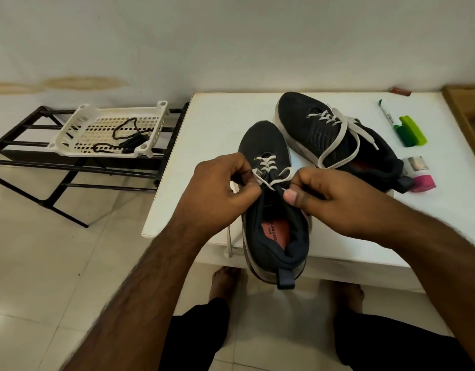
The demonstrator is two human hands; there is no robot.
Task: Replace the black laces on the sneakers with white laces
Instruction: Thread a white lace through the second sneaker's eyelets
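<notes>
The near sneaker [273,204] is lying toe-far between both hands; the left hand [220,188] and the right hand [330,199] are each pinching the white lace [273,178].

Both sneakers [273,199] are dark navy with white laces [268,167] and orange insoles. Black laces [129,137] sit in a white basket [70,129] at 10 o'clock; green marker [410,129], pink-capped bottle [421,178] at 2.
</notes>
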